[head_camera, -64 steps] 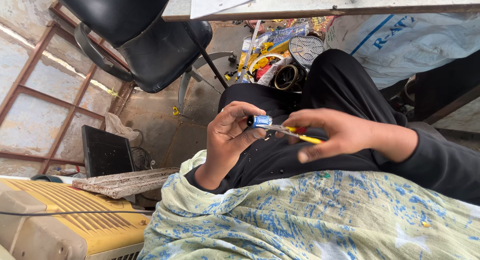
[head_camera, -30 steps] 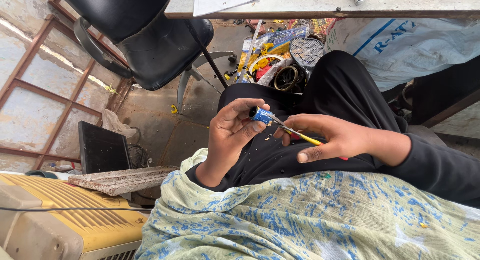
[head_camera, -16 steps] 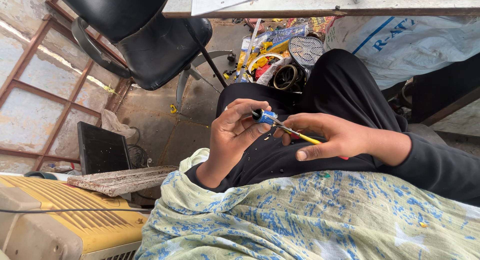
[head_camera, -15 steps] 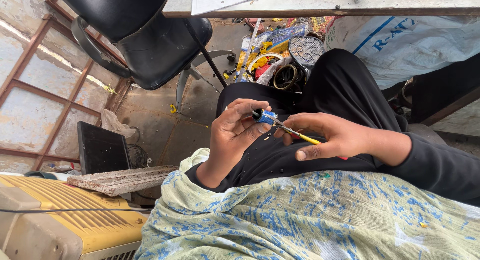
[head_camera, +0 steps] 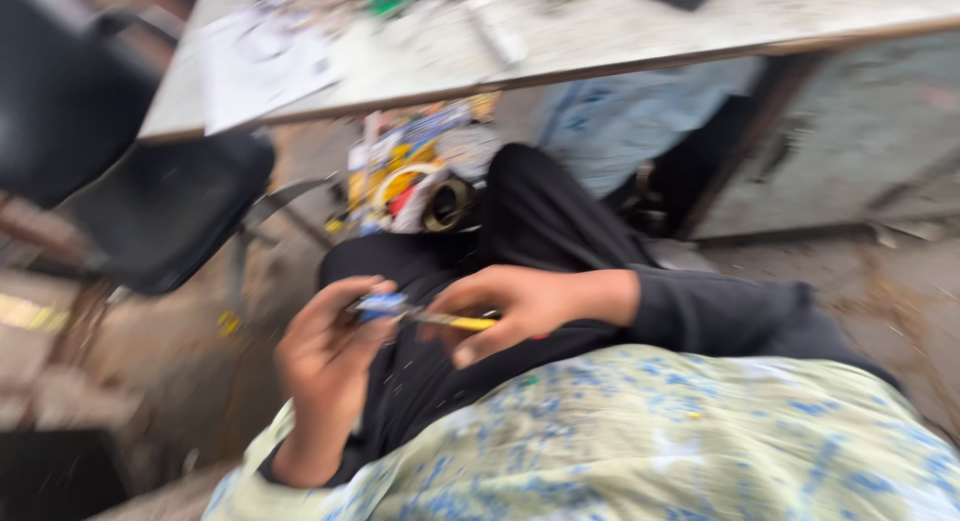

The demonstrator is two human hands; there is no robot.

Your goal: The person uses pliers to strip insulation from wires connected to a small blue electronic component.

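Blurred workshop floor, cluttered table [head_camera: 600, 41] running above the lap. Left hand [head_camera: 330, 356] is pinching a small blue part [head_camera: 378, 304] over the lap; right hand [head_camera: 520, 306] is gripping a yellow-handled screwdriver [head_camera: 455, 322], tip touching that part.

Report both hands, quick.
Left hand: closed on a small blue part.
Right hand: closed on a yellow-handled tool.

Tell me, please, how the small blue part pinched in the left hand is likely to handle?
The small blue part fits between the left hand's fingertips, so probably light. It looks rigid against the yellow-handled tool. Being tiny, it may slip easily.
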